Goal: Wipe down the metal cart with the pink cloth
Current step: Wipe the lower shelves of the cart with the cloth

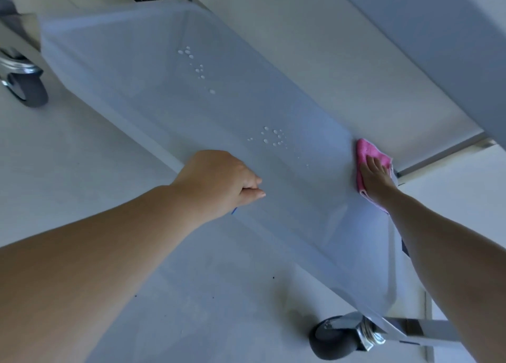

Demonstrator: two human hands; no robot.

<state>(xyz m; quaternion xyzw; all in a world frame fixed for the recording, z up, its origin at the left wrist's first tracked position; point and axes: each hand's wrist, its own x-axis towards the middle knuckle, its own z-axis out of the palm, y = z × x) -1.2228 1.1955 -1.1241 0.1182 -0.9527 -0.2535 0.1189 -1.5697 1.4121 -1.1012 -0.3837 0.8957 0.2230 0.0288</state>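
Barely begun: droplets [271, 136] unwiped between left hand [219, 182] gripping cart [137, 69] rim and flat right hand [376, 176] pressing pink cloth [365, 150].

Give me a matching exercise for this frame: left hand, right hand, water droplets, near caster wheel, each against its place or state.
1 left hand
2 right hand
3 water droplets
4 caster wheel

a on the floor at the cart's near corner
b pressing the pink cloth
c gripping the tray's near rim
d scattered on the tray's surface

Pairs: 1-c, 2-b, 3-d, 4-a
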